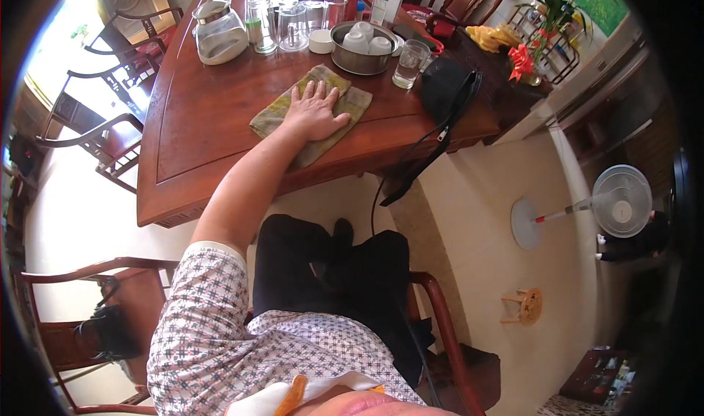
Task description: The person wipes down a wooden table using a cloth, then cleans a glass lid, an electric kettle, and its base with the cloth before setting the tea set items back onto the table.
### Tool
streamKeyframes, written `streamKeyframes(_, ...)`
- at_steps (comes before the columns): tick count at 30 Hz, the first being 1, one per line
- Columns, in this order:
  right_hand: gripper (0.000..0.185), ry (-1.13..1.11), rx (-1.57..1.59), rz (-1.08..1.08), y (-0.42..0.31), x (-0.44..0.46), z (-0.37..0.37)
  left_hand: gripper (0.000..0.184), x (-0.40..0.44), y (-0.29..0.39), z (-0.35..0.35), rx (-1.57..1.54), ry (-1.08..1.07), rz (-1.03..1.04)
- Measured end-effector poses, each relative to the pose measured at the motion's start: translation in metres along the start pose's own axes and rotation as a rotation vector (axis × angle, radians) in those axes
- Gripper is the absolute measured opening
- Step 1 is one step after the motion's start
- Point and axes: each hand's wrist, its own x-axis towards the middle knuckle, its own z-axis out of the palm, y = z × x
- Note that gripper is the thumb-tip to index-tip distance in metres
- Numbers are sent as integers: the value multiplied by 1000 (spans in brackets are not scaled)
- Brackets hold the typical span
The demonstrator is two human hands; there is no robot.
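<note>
My left hand point(317, 114) lies flat, palm down, on a folded yellow-green cloth point(277, 115) near the front edge of the wooden table point(213, 133). Its fingers are spread apart and press on the cloth rather than wrapping round it. Beyond the cloth stands a round metal bowl point(361, 61) with several small white cups in it. To the right of the bowl is a clear drinking glass point(411, 65) holding some liquid. My right hand does not show anywhere.
A glass jar with a lid point(220, 38), glass tumblers point(293, 31) and a clear bottle point(386, 5) stand farther back. A black bag point(445, 89) hangs its strap over the table's right edge. Wooden chairs point(103, 126), a fan point(622, 202) and a small stool point(529, 307) surround me.
</note>
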Motion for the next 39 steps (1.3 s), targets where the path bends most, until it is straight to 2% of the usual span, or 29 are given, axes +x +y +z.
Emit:
streamKeyframes(7,24,221,13,-4,15,-13,-94,80,-36,-26,-15,45,-18,29)
streamKeyframes(17,25,684,160,135,97,-106,-275,80,-91,-165,-37,61,18,-440)
streamKeyframes(22,25,884,293,235,153,-172,-344,79,-103,-178,-37,77,52,-515)
streamKeyframes(29,25,1028,414,356,220,-231,-386,78,-99,-181,-31,68,60,-519)
streamKeyframes(39,26,1008,532,436,266,-252,-409,76,-96,-182,-29,123,61,-512)
